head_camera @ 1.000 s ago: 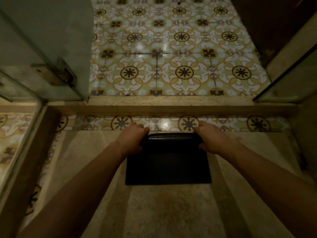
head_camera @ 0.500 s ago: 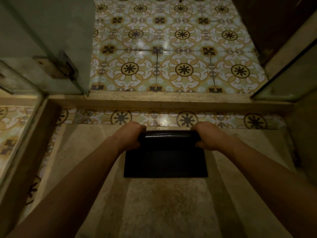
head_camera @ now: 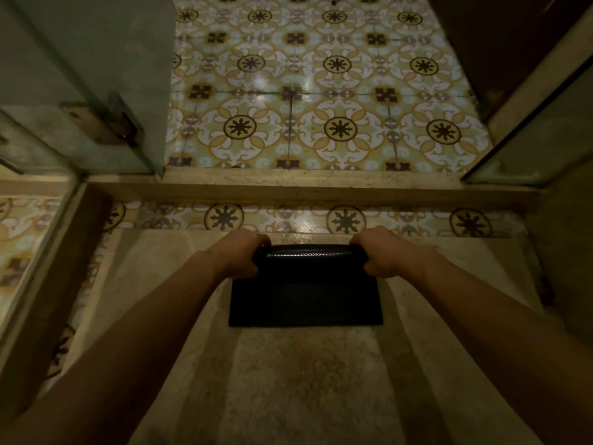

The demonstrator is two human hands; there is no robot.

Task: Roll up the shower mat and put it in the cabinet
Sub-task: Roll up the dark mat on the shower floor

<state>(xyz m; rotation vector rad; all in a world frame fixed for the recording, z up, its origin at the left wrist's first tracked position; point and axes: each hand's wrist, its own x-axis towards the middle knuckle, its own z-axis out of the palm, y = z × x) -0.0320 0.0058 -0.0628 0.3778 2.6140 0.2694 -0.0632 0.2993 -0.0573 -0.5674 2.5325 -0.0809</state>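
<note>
Nearest to us: bare stone shower floor (head_camera: 288,380), mottled beige, both our forearms reaching forward over it.

One shower mat (head_camera: 305,300) — black, fine gridded/dimpled texture, matte on the flat part. It lay on the stone floor roughly centre, flat near edge toward us, square to the view. The flat section was a wide rectangle; the far portion was already wound into a roll (head_camera: 309,255), glossier, catching light along its top. The roll's long axis ran left-right, parallel to the curb; the unrolled flap pointed back at us.

Two hands, one at each end of the roll. Left hand (head_camera: 239,256) was curled around the left end, fingers wrapped over the top, thumb toward us. Right hand (head_camera: 383,255) did the same at the right end, fingers closed over the roll. Both knuckles up, gripping, not spread.

Beyond the hands: a strip of patterned tile, then one raised stone curb (head_camera: 305,184) across the full width. Past that, patterned floor tiles (head_camera: 321,91), cream/ochre with dark star medallions. One glass door (head_camera: 96,75) with a metal hinge (head_camera: 106,123) at left, one glass panel (head_camera: 539,146) at right.
</note>
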